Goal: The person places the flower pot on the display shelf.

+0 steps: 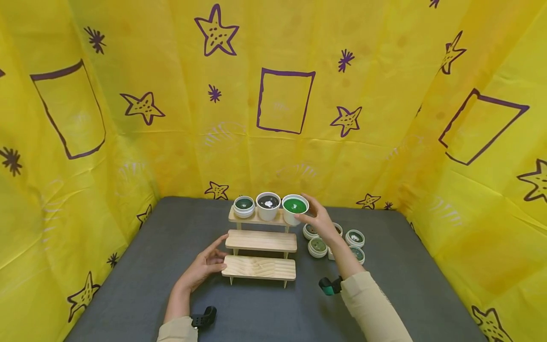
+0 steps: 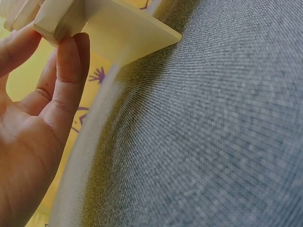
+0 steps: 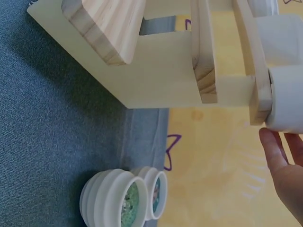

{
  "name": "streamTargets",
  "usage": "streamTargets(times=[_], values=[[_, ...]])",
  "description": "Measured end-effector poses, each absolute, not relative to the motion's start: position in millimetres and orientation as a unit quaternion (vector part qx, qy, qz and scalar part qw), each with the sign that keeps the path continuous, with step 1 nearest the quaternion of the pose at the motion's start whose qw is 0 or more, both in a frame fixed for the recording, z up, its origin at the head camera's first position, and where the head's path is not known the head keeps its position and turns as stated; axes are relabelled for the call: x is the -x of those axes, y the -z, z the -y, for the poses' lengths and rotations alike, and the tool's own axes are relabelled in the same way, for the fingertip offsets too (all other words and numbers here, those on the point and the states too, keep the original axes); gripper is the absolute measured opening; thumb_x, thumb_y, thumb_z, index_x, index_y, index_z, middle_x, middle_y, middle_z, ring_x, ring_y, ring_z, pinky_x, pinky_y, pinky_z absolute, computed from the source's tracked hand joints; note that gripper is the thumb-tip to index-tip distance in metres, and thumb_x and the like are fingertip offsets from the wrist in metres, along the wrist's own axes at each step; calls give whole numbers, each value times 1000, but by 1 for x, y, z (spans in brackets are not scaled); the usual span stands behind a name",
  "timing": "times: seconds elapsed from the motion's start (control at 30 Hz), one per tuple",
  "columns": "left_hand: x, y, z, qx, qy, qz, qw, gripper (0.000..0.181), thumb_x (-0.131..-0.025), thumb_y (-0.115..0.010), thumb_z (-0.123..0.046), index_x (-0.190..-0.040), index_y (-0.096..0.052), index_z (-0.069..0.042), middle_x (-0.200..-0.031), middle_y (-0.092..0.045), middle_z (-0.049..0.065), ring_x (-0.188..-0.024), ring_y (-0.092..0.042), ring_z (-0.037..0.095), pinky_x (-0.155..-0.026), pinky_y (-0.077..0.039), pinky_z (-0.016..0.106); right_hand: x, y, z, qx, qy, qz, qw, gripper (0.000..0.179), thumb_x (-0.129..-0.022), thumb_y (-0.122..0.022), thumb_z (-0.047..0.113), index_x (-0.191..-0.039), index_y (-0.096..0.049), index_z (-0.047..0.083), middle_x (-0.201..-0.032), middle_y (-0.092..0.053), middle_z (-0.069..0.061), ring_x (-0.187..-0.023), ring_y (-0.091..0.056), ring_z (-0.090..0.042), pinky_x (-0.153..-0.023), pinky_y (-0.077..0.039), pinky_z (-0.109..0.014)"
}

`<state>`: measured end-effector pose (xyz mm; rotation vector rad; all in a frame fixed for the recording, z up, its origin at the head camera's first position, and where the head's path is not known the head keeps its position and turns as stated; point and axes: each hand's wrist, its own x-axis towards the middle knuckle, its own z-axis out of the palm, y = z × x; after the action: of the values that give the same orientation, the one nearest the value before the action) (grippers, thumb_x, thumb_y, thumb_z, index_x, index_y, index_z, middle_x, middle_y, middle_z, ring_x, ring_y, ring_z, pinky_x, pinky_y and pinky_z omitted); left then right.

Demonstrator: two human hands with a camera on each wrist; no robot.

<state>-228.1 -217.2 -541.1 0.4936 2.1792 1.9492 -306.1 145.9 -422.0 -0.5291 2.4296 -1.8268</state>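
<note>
A three-step wooden stand (image 1: pixel 260 241) rests on the grey cloth. My left hand (image 1: pixel 204 266) holds its left end, thumb at the bottom step and a finger reaching toward the middle one; the left wrist view shows the fingertips on a wooden edge (image 2: pixel 59 21). On the top step's right end is a smooth white cup with a bright green inside (image 1: pixel 296 205). My right hand (image 1: pixel 319 219) holds that cup between thumb and fingers. Beside it stand a white cup with a dark grey inside (image 1: pixel 268 211) and a ribbed white pot with a dark green inside (image 1: pixel 244 211).
Several ribbed white pots with greenish insides (image 1: pixel 317 247) are grouped on the cloth right of the stand, partly behind my right forearm. Yellow fabric walls (image 1: pixel 282 156) with purple drawings enclose the table (image 1: pixel 171 228) at the back and both sides.
</note>
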Motion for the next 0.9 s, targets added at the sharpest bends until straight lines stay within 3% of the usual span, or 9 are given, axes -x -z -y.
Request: streamTargets(times=[0.47,0.9], values=[[227,541,217,-169,-657,-729,91,82,-91,-67,-5,-158,-18,-9,-120,-48,37,-96,-64,7,-84,-53,21,309,424,-136,162,612,-774,27,77,-91,-68,14,-156,-28,12,-155,-41,-18,-143,-39,-41,-114,-32,-60],[228,540,217,-163,-655,-732,92,83,-91,-67,-5,-158,-19,-11,-120,-47,36,-96,-64,7,-84,-52,21,309,424,-132,158,604,-781,21,77,-90,-68,16,-156,-28,11,-151,-45,-20,-140,-44,-41,-111,-38,-57]])
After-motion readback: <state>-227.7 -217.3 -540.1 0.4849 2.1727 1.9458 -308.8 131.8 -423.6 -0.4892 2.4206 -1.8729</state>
